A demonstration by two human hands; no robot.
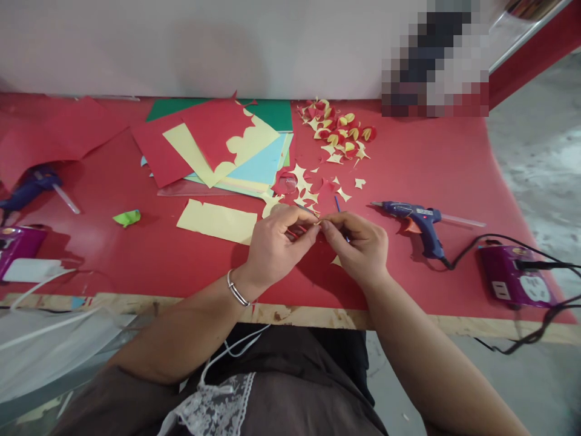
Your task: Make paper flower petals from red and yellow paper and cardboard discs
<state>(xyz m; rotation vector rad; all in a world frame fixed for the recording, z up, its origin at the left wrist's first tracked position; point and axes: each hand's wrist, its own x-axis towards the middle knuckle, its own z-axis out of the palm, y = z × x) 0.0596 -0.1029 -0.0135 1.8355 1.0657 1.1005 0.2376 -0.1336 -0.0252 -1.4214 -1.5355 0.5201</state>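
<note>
My left hand (278, 243) and my right hand (361, 245) meet over the table, thumbs and forefingers pinched together. Between the fingertips shows a tiny yellow paper piece (318, 223), mostly covered, so its shape cannot be made out. A thin dark tip pokes out above the left fingers. Just behind the hands lie yellow paper scraps (300, 178) with curved cut-outs and red scraps (325, 189). A blue stick (337, 203) shows partly behind the right hand. Left of my left hand rests a yellow paper strip (218, 220).
Stacked coloured sheets (254, 169) lie behind, beside a pile of small red and yellow paper pieces (340, 130). A blue glue gun (420, 221) is at right, corded towards a purple power socket (515, 275). Another glue gun (31, 188) and a green scrap (127, 218) lie left.
</note>
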